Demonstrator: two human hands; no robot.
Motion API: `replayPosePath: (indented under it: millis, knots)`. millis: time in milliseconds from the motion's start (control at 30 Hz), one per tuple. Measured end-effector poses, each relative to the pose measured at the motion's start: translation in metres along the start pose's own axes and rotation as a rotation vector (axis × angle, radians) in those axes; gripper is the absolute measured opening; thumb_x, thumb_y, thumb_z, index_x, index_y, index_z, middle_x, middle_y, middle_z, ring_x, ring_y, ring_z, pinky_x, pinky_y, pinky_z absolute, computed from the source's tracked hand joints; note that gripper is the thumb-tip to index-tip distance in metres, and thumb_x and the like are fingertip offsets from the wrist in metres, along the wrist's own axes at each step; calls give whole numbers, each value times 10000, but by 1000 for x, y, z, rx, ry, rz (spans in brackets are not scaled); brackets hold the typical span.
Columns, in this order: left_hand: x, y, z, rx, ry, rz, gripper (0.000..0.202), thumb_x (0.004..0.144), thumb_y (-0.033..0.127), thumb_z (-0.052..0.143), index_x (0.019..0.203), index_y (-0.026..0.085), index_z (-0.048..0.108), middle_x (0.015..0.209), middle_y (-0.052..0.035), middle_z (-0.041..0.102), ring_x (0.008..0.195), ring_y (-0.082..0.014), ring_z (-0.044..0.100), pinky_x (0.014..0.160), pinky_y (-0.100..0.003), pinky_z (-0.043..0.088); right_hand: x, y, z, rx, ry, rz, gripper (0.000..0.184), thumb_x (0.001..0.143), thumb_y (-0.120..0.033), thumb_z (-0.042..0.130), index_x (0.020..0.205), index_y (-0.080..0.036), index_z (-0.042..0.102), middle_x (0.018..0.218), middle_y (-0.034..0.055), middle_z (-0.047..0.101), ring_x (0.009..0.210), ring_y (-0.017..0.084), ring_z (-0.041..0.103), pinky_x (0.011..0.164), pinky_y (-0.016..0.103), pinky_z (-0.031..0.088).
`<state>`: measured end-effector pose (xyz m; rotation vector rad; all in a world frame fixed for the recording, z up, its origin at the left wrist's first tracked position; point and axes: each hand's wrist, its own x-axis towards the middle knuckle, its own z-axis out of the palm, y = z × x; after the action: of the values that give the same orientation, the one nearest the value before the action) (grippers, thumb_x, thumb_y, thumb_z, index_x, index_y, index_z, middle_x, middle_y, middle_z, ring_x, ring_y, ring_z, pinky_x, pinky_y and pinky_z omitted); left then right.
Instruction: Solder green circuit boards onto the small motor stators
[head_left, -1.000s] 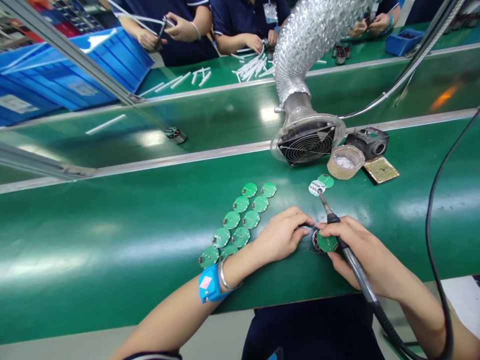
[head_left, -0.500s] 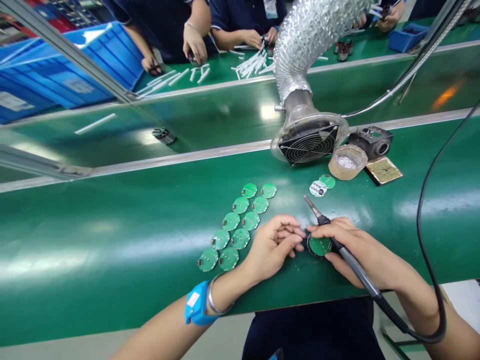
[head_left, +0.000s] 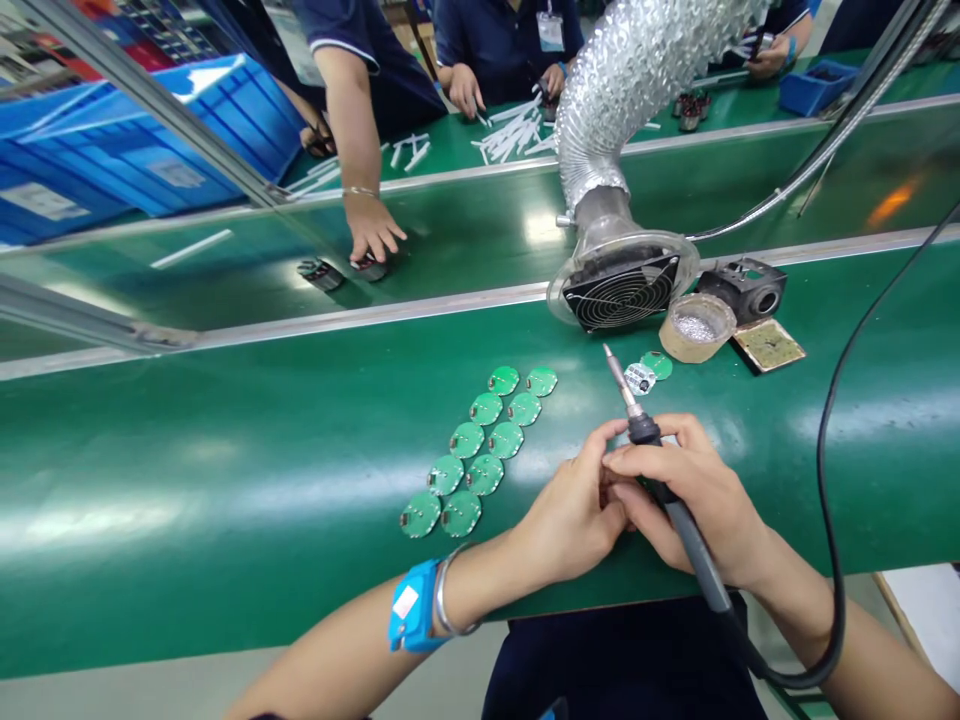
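Shifted rightward since the earlier frame, left hand [head_left: 576, 515] curls, contents uncertain, against right hand [head_left: 709, 495], which grips soldering iron [head_left: 696, 545], long axis running far-left past both.

Glossy green worktable [head_left: 225, 430], pale floor [head_left: 442, 680].

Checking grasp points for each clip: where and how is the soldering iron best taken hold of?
Take the soldering iron by its dark handle, probably from the near right, as the right hand does. It slants with the bare metal shaft pointing away from the person and the cable trailing behind; this likely keeps fingers off the metal.
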<state>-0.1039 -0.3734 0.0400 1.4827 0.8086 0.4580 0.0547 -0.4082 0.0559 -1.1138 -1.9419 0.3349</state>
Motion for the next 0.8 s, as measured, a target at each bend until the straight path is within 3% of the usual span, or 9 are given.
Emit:
replayPosePath:
  millis: [67, 167, 300, 467, 567, 700, 800]
  knots:
    - [-1, 1, 0, 56, 19, 35, 550, 822, 79, 546, 1324, 185, 349, 1033, -66, 667, 897, -194, 678, 792, -324, 540, 0, -1, 3, -22, 4, -6, 312, 875, -61, 542, 1105, -272, 538, 917, 15, 663, 904, 181, 600, 828, 354, 513]
    - [-3, 1, -2, 27, 6, 20, 417, 868, 150, 548, 1250, 189, 385, 946, -33, 632, 726, -141, 660, 655, -273, 541, -1, -2, 2, -53, 31, 49, 280, 882, -66, 531, 1086, -258, 533, 870, 13, 639, 894, 181, 578, 777, 318, 507]
    - [-4, -2, -8, 72, 31, 50, 83, 899, 243, 559, 907, 161, 553, 956, -14, 498, 590, -50, 564, 534, -209, 495, -12, -2, -3, -126, 46, 122, 239, 882, -75, 513, 1057, -238, 524, 790, 8, 605, 824, 188, 545, 716, 306, 485]
    - [-1, -7, -7, -6, 83, 60, 89, 853, 214, 606, 812, 141, 578, 937, -2, 440, 565, -15, 473, 451, -148, 433, -37, 2, 2, -181, -50, 183, 222, 890, -112, 511, 1062, -243, 561, 758, 19, 591, 826, 212, 538, 712, 332, 481]
    - [0, -7, -6, 88, 84, 118, 28, 811, 138, 605, 791, 127, 590, 926, -8, 464, 576, -16, 495, 465, -136, 436, -46, 4, 0, -185, -120, 177, 224, 912, -136, 502, 1096, -238, 582, 785, 26, 621, 828, 210, 561, 733, 341, 501]
    - [0, -5, -6, 254, 77, 229, 45, 783, 85, 597, 776, 119, 626, 920, -19, 497, 605, -26, 522, 510, -139, 456, -47, -4, -22, -173, -61, 156, 360, 905, -85, 520, 1228, -234, 568, 993, 45, 681, 924, 200, 615, 827, 344, 519]
    - [-2, -6, -6, 312, 95, 263, 56, 780, 80, 597, 771, 120, 635, 914, -23, 511, 602, -29, 536, 516, -143, 465, -48, -17, -41, -160, -7, 142, 501, 884, -32, 511, 1352, -212, 506, 962, 51, 686, 846, 176, 635, 773, 314, 529]
